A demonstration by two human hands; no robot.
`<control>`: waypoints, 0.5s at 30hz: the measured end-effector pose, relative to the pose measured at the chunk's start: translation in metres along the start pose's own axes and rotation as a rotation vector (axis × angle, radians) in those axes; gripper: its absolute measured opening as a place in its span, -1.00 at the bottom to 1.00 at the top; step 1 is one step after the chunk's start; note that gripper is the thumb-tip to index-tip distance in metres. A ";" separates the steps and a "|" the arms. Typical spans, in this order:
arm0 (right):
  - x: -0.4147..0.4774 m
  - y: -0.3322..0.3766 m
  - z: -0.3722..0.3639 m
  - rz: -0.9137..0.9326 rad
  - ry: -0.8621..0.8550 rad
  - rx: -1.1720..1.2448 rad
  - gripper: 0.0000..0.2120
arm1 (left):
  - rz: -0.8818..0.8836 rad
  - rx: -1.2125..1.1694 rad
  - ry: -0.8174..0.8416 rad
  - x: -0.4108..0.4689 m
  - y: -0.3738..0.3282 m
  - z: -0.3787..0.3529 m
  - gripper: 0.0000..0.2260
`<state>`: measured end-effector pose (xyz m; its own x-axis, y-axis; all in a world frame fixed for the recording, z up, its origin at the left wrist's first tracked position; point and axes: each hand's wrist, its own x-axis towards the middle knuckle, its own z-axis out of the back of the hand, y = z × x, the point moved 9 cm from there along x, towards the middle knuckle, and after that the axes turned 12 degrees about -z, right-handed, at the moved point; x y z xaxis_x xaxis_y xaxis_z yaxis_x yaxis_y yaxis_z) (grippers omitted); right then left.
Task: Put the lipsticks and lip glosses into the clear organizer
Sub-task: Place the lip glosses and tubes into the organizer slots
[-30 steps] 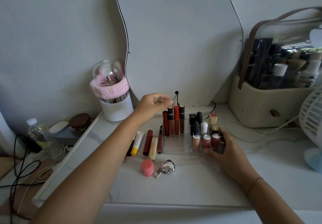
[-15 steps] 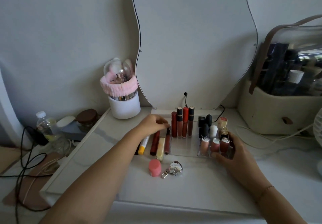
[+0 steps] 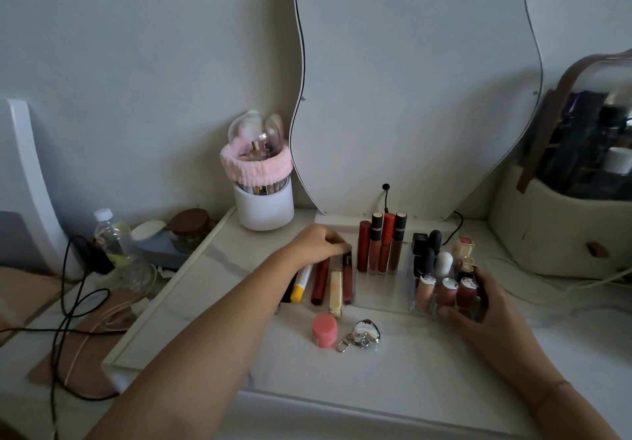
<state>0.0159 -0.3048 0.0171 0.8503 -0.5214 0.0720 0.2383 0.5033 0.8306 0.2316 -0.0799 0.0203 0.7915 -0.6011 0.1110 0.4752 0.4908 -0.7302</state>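
The clear organizer [image 3: 379,297] stands on the white table and holds several upright lip glosses [image 3: 384,244] at its back left. Several lipsticks [image 3: 444,265] fill its right side. To its left lie a thin dark red lip gloss [image 3: 347,279], a cream tube [image 3: 335,291], a dark red tube [image 3: 320,280] and a yellow-capped tube [image 3: 301,284]. My left hand [image 3: 318,243] pinches the black cap end of the thin lip gloss, which still rests on the table. My right hand [image 3: 485,313] grips the organizer's front right corner.
A pink pot [image 3: 324,329] and a silver keychain [image 3: 364,333] lie in front of the tubes. A white brush holder [image 3: 261,196] stands at the back left and a wavy mirror [image 3: 410,97] behind. A makeup case [image 3: 574,200] is at the right; a bottle [image 3: 113,238] and cables [image 3: 68,303] at the left.
My left hand came down from above the standing glosses to the tubes lying left of the organizer and closed on the thin lip gloss's cap. My right hand stayed on the organizer.
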 end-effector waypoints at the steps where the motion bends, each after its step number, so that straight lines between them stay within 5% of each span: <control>1: 0.000 0.000 0.000 0.002 0.000 -0.004 -0.25 | 0.018 0.021 0.008 0.001 -0.001 -0.001 -0.74; 6: 0.000 -0.001 0.000 -0.001 0.004 0.025 -0.27 | 0.083 0.118 0.034 0.006 -0.009 -0.006 -0.83; 15: 0.001 -0.001 0.000 -0.003 0.010 0.035 -0.28 | 0.135 -0.045 -0.035 0.006 -0.014 -0.004 -0.93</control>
<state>0.0164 -0.3060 0.0162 0.8542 -0.5160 0.0638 0.2246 0.4770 0.8497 0.2279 -0.0931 0.0288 0.8602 -0.5089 0.0324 0.3466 0.5369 -0.7692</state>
